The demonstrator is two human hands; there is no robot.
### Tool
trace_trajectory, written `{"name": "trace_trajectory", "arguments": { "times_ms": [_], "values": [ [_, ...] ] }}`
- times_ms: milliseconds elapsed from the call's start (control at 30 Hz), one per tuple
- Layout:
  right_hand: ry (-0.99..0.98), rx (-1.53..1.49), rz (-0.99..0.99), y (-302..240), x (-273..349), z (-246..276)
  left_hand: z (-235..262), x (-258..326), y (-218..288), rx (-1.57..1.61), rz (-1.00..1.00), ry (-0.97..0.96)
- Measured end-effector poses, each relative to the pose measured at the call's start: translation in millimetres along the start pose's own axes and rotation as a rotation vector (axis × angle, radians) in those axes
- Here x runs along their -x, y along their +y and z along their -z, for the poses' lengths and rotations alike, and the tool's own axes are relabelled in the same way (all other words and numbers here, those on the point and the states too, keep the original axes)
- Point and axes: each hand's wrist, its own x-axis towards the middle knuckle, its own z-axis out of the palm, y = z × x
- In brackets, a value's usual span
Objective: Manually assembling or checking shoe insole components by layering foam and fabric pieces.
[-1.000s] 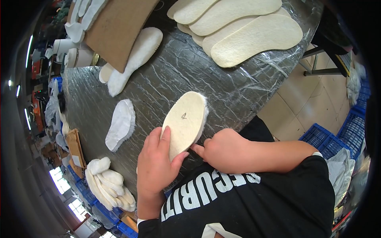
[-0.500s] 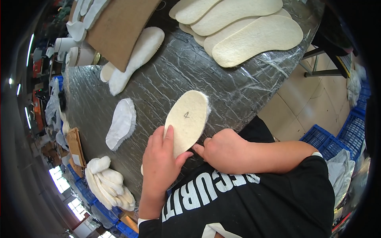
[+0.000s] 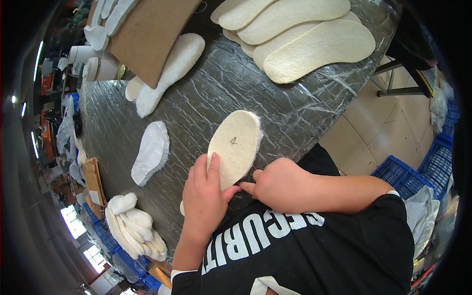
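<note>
A cream insole (image 3: pixel 233 140) with fluffy white edging and a handwritten mark lies tilted over the dark table, with its heel end hidden by my left hand. My left hand (image 3: pixel 204 189) grips it from the left, fingers over the top face and thumb at the lower edge. At the insole's lower right edge is my right hand (image 3: pixel 280 182), its fingers curled and its fingertips pinching the rim, close to my left thumb. A small white fleece piece (image 3: pixel 151 153) rests on the table to the left.
Several plain cream insoles (image 3: pixel 317 49) are stacked at the far right. A brown board (image 3: pixel 147 39) partly covers a fluffy white insole (image 3: pixel 177 61). Fleecy insoles (image 3: pixel 135 226) lie bundled at the left edge. Blue crates (image 3: pixel 403 174) stand on the floor to the right.
My left hand and the insole have shifted slightly to the right. My right fingertips now meet the left thumb more closely at the insole's rim.
</note>
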Motion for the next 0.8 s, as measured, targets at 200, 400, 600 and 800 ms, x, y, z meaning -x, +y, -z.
{"name": "trace_trajectory", "arguments": {
  "times_ms": [200, 400, 600, 800],
  "values": [
    [0.546, 0.053, 0.041, 17.4, 10.3, -8.4, 0.8, 0.7, -1.3, -0.003, -0.014, 0.036],
    [0.509, 0.167, 0.205, 21.0, 9.9, -26.1, 3.6, -1.7, -1.6, 0.015, -0.022, 0.028],
    [0.433, 0.233, 0.171, 15.6, 2.2, -31.6, 8.6, -4.8, -6.4, 0.072, -0.027, -0.044],
    [0.351, 0.296, 0.094, 9.0, -4.4, -34.1, 22.7, -14.9, -9.4, 0.149, -0.046, -0.094]
  ]
}}
